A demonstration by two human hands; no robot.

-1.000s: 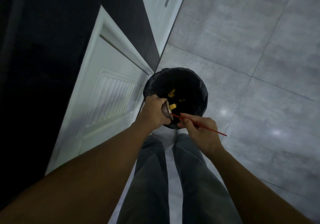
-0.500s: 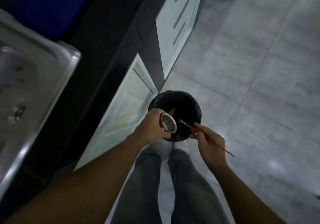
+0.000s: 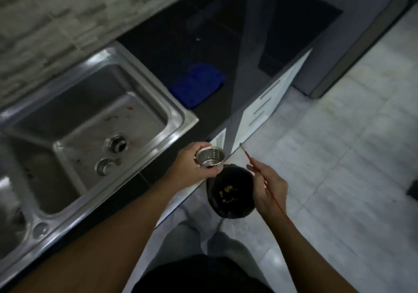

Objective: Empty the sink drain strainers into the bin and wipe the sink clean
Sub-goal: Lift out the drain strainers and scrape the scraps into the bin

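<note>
My left hand (image 3: 191, 168) holds a round steel drain strainer (image 3: 210, 159) upright, its perforated cup looking empty, over the counter edge just left of the bin. My right hand (image 3: 270, 191) pinches a thin red stick (image 3: 262, 176) above the bin. The black-lined bin (image 3: 230, 192) stands on the floor below both hands, with yellow food scraps inside. The steel sink (image 3: 90, 120) lies to the left, with reddish smears on its basin and an open drain hole (image 3: 117, 144). A small round cap (image 3: 104, 166) sits near the drain.
A blue cloth (image 3: 196, 84) lies on the black countertop (image 3: 203, 32) right of the sink. A second basin (image 3: 11, 220) shows at the far left. White cabinet fronts (image 3: 269, 98) run below the counter. A grey appliance (image 3: 352, 44) stands at the back right. My legs are beneath the bin.
My view has swung up from the bin to the sink and counter. My left hand has lifted the strainer up out of the bin and turned it upright. My right hand has pulled the stick back.
</note>
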